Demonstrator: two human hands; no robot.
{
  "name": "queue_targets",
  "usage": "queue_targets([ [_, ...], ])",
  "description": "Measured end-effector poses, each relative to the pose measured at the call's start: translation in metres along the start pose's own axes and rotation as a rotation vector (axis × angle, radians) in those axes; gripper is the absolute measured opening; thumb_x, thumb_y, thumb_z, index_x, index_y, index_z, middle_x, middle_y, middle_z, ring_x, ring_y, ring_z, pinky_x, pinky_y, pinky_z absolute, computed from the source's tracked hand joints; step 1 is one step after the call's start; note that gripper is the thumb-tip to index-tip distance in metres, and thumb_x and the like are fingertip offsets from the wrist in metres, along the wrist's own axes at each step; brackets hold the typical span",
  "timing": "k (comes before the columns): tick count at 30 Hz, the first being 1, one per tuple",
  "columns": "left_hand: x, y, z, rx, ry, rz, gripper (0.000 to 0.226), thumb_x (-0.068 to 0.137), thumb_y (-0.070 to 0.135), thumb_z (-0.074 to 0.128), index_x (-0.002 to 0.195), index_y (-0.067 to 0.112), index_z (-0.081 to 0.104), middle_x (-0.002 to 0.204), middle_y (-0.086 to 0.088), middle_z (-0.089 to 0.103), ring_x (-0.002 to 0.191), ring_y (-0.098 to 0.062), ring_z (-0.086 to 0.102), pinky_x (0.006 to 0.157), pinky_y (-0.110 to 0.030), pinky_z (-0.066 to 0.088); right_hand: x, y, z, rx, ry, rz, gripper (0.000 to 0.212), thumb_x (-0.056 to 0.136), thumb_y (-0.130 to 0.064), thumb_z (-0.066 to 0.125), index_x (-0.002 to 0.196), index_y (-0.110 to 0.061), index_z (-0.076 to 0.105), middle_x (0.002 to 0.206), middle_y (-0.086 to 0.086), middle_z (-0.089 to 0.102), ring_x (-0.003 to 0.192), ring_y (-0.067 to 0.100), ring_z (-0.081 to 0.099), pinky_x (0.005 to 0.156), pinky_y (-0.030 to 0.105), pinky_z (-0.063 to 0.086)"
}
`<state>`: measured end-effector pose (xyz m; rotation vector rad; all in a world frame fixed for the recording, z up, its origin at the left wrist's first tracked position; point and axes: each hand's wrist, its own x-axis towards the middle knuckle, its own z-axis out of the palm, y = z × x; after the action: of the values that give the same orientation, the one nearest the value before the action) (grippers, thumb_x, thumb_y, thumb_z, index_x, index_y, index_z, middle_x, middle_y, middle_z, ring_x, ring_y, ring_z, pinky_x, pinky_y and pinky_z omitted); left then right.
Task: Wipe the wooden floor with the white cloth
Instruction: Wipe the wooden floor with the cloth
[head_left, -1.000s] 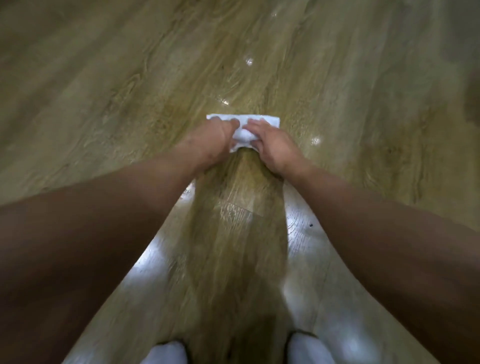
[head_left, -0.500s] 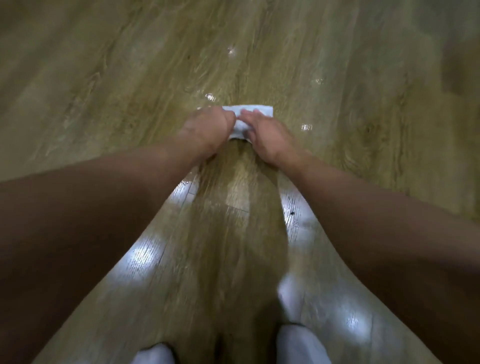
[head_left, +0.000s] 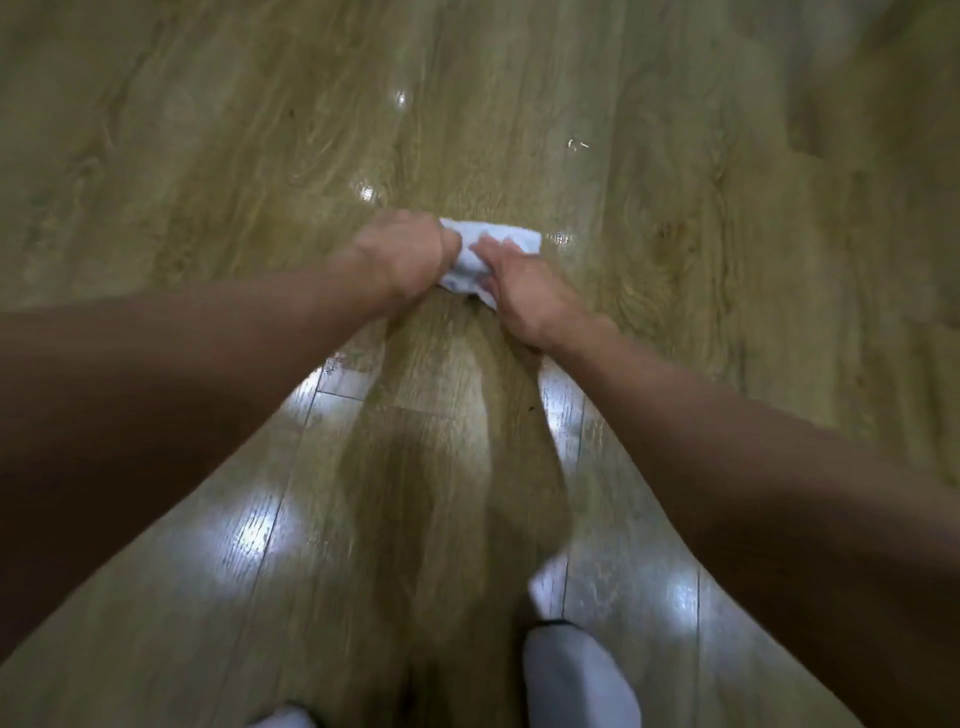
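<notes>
A small white cloth (head_left: 480, 249) lies bunched on the wooden floor (head_left: 675, 260) in front of me. My left hand (head_left: 402, 254) sits on its left part with the fingers curled down over it. On the cloth's right part my right hand (head_left: 524, 286) presses down, fingers bent onto the fabric. Most of the cloth is hidden under the two hands; only its far right edge and the middle fold show.
The floor is glossy light-brown planks with bright reflections near me. My two white-socked feet (head_left: 576, 680) stand at the bottom edge. A tiny pale speck (head_left: 576, 144) lies on the floor beyond the cloth.
The cloth has bunched up between the hands and looks more crumpled. My right foot has stepped forward. The view has shifted slightly over the floor.
</notes>
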<state>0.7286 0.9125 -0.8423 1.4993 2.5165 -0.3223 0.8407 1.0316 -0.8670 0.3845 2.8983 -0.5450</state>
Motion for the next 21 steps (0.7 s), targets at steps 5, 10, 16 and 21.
queue_targets([
  [5,-0.008,0.011,-0.001,0.048,-0.014,0.018,0.025,0.089,0.015,0.051,0.11,0.003,0.059,0.111,-0.021,0.061,0.1,-0.039,0.061,0.08,-0.041,0.047,0.0,-0.001,-0.015,0.043,-0.072,0.047,0.039,0.098,-0.022,0.047,0.136,-0.013,0.045,0.134,0.014,0.053,0.121,0.03,0.051,0.091,0.03,0.038],
  [10,-0.052,0.08,0.038,0.093,0.115,0.2,0.035,0.094,0.006,0.033,0.127,-0.003,0.043,0.126,-0.021,0.05,0.118,-0.037,0.044,0.097,-0.041,0.037,-0.109,0.01,0.025,0.049,0.06,0.071,0.045,0.102,-0.023,0.039,0.146,-0.014,0.034,0.157,0.003,0.027,0.145,0.019,0.023,0.112,0.035,0.028],
  [16,0.004,0.052,0.01,0.081,-0.023,0.072,0.039,0.097,0.004,0.033,0.136,-0.005,0.036,0.14,-0.028,0.037,0.129,-0.041,0.039,0.104,-0.043,0.036,-0.056,0.014,0.004,-0.028,-0.012,0.116,0.052,0.099,-0.011,0.043,0.148,-0.012,0.027,0.155,0.007,0.027,0.143,0.025,0.025,0.106,0.042,0.034],
  [21,0.003,0.027,-0.012,-0.157,-0.104,-0.007,0.03,0.099,0.017,0.035,0.114,0.003,0.056,0.118,-0.022,0.055,0.11,-0.041,0.052,0.088,-0.044,0.043,-0.023,0.004,-0.003,0.059,-0.086,0.139,0.05,0.099,-0.023,0.044,0.144,-0.006,0.03,0.151,0.016,0.029,0.138,0.034,0.029,0.11,0.045,0.029],
])
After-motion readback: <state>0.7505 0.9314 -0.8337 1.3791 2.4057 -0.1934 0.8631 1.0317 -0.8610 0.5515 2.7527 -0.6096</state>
